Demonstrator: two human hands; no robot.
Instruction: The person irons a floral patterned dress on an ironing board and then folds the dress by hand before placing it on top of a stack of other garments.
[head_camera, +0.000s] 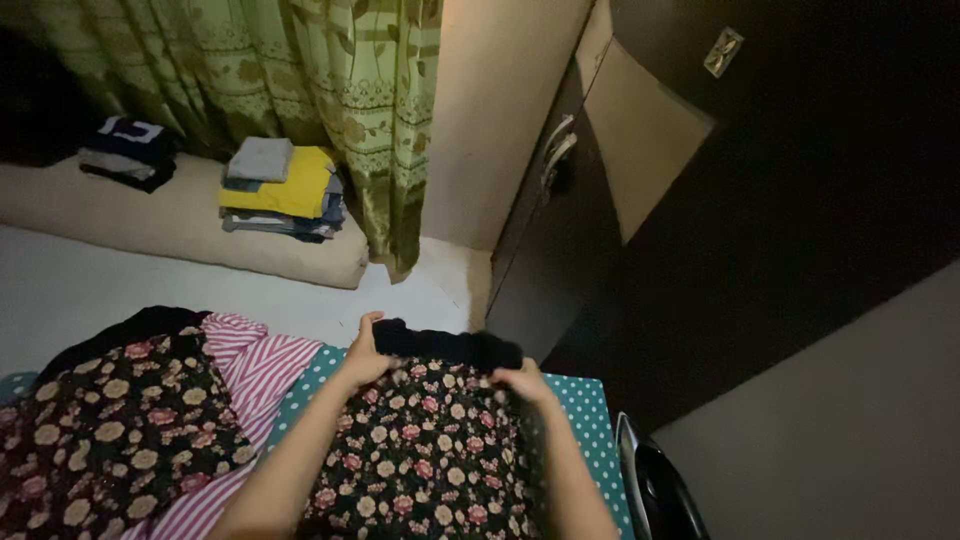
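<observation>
Tight on the right, open floor ahead

The dark cupboard (560, 260) stands close beyond the far edge of the dotted board (590, 400), so the right hand (522, 382) has little room forward or to the right; an iron (650, 485) sits at the board's right edge. To the left, a heap of striped cloth (255, 365) and flowered cloth (110, 430) crowds beside the left hand (362, 355). Beyond the board the pale floor (100, 290) lies bare up to the cushion (180, 225) bearing folded clothes (285, 190).
</observation>
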